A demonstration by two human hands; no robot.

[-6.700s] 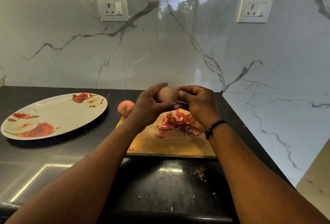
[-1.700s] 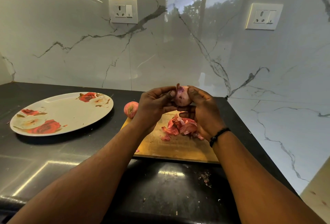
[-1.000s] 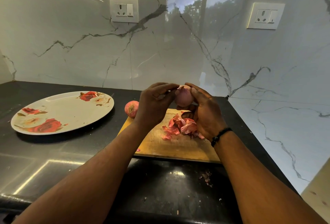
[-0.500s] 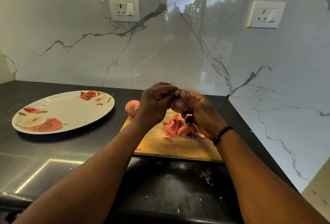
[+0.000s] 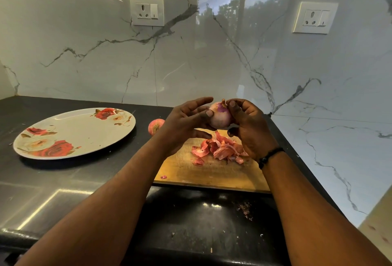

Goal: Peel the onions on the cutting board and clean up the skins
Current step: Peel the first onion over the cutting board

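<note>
Frame centre: peeled onion (image 5: 219, 118) held above cutting board (image 5: 210, 175), left hand (image 5: 184, 123) fingers curled round it, right hand (image 5: 247, 124) fingers pinching its stem. Skins (image 5: 220, 149) heaped on board below, partly hidden by right hand. Unpeeled onion (image 5: 155, 126) left of board, beside floral plate (image 5: 74, 133) on dark surface (image 5: 53, 183).

Both forearms reach forward and converge, the hands raised and facing each other. The left hand (image 5: 186, 124) is the looser grip: fingers only lightly bent, thumb stretched underneath toward the right, fingertips (image 5: 209, 113) touching what sits between the palms. The right hand (image 5: 248, 126) curls tighter, its thumb and forefinger pinching at the top of the grip. A dark band circles the right wrist.
</note>
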